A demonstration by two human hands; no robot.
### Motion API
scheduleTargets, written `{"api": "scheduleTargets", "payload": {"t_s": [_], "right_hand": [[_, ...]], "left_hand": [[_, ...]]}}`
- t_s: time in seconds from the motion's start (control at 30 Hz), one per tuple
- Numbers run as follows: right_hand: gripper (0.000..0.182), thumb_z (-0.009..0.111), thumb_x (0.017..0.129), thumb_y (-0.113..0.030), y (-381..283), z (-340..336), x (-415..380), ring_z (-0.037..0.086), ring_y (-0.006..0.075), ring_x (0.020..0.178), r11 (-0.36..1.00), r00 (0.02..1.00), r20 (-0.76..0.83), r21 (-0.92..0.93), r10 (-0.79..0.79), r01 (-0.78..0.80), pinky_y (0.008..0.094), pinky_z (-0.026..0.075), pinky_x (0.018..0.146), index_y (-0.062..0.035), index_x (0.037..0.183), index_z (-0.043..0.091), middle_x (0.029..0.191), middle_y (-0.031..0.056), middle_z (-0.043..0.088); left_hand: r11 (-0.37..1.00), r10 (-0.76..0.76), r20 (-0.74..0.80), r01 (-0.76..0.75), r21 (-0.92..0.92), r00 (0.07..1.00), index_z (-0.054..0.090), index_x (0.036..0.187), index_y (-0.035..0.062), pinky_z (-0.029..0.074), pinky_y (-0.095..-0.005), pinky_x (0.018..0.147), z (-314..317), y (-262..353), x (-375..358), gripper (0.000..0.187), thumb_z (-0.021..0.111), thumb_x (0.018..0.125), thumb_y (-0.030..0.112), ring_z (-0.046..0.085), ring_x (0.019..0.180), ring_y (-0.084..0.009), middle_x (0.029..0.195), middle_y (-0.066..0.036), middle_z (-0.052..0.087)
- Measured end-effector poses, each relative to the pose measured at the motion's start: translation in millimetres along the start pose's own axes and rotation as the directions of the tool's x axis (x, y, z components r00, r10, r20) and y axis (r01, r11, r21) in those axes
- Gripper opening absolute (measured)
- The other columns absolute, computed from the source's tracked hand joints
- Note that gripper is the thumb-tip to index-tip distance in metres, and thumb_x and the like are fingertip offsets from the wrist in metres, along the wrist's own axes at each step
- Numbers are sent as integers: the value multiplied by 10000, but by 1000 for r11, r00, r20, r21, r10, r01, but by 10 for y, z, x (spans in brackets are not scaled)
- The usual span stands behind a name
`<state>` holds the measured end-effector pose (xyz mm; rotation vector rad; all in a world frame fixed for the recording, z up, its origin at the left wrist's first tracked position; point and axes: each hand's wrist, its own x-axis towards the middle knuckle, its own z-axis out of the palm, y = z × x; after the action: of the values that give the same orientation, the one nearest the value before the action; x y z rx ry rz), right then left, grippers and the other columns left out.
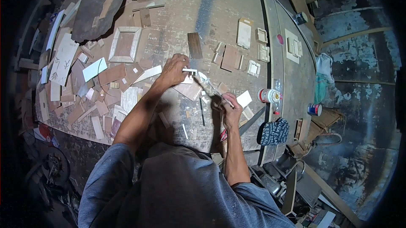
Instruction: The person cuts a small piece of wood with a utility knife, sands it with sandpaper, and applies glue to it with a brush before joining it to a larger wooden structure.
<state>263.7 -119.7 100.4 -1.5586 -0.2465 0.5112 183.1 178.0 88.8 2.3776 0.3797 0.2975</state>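
Near the middle of the workbench, my left hand (pixel 174 70) is closed on a small white notched piece (pixel 190 72) by its edge. My right hand (pixel 231 105) grips a thin, slender tool (pixel 213 87), its tip pointing up and left toward that piece; its exact kind is too small to make out. Just beyond the left hand lies a dark brown wood strip (pixel 195 45). Below the white piece rests a light board scrap (pixel 188 89). A thin black stick (pixel 202 111) lies between my forearms.
Wood offcuts and a wooden frame (pixel 125 44) crowd the left side. To the right are small white framed pieces (pixel 244 33), a reddish board (pixel 230 57), a white-and-red container (pixel 266 95), a saw blade (pixel 253 120) and a dark lettered cloth (pixel 275 132).
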Motion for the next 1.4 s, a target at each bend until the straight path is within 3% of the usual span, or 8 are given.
{"api": "scheduleTargets", "payload": {"t_s": [0.27,0.47,0.57,0.87,1.23,1.33,1.4], "right_hand": [[228,627,841,90,-149,241,11,594,167,1077,978,994,76,-186,-77,90,257,476,885,41,1027,750,1141,68,636],[232,627,849,86,-133,197,-13,593,162,1060,999,999,33,-54,6,-4,255,466,907,36,1037,753,1130,60,634],[228,630,846,85,-139,221,39,595,165,1065,991,998,43,-126,-47,52,259,462,925,35,1031,754,1125,63,641],[242,620,829,97,-112,196,85,600,179,1083,993,999,37,-116,-12,16,271,445,961,37,1022,753,1113,72,656],[255,601,823,96,-182,191,-21,612,192,1068,982,992,100,-163,-75,90,277,446,971,35,1020,751,1091,82,660],[251,604,832,83,-169,189,-6,611,190,1064,975,991,92,-194,-95,111,276,448,964,27,1024,755,1088,82,660],[250,609,835,76,-167,197,8,611,187,1061,967,990,92,-223,-108,126,273,449,958,20,1028,758,1089,81,660]], "left_hand": [[1000,-7,12,7,9,1000,726,973,23,431,-431,1045,-18,31,-11,216,778,770,76,524,1246,-330,1237,-128,628],[1000,9,-7,-9,-6,1000,734,961,44,416,-455,1033,26,-38,-16,183,746,787,99,509,1263,-315,1195,-93,639],[1000,16,-11,-16,-6,1000,730,963,43,414,-455,1038,33,-49,-17,185,745,786,96,508,1265,-316,1198,-94,639],[1000,28,-14,-28,-2,1000,729,970,47,422,-453,1027,36,-83,-35,194,747,782,89,521,1237,-311,1172,-85,637],[1000,-3,-14,3,1,1000,729,949,49,426,-450,1013,-30,-51,-41,181,762,777,95,526,1226,-299,1159,-79,641],[1000,8,15,-8,-4,1000,717,967,23,425,-457,1036,-45,-76,-32,225,779,761,89,515,1252,-336,1235,-129,625],[1000,14,-11,-14,1,1000,722,957,42,424,-458,1018,-29,-71,-42,191,758,776,90,521,1234,-310,1194,-94,630]]}}
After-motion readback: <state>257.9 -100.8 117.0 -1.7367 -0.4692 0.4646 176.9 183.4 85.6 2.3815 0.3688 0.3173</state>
